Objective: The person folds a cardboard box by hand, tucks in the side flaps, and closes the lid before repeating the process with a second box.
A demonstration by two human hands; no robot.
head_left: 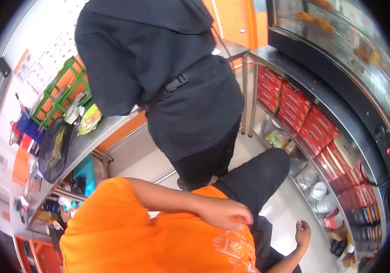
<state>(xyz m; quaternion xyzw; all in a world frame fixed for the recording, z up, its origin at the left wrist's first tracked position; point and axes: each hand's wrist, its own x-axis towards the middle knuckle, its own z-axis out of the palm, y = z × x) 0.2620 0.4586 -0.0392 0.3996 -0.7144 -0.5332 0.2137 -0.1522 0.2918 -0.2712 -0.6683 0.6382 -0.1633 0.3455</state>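
My left hand [232,216] is in front of the waist of my orange shirt [158,241], its loosely bent fingers a little blurred and nothing visible in them. Lower right, my right hand [303,233] hangs out over the pale floor [279,214], with relaxed fingers apart and no object in it. Dark trousers cover my leg [263,175], which is bent at the knee. Just ahead stands a person in black clothes [181,104] with a buckled strap at the waist, back towards me.
A metal counter [101,132] on the left bears a black bag [54,148], a yellow-green packet [90,119] and a green rack [63,93]. To the right, a glass display case [340,34] tops a shelf of red boxes [290,102]. Plastic-wrapped cups [318,191] stand lower down.
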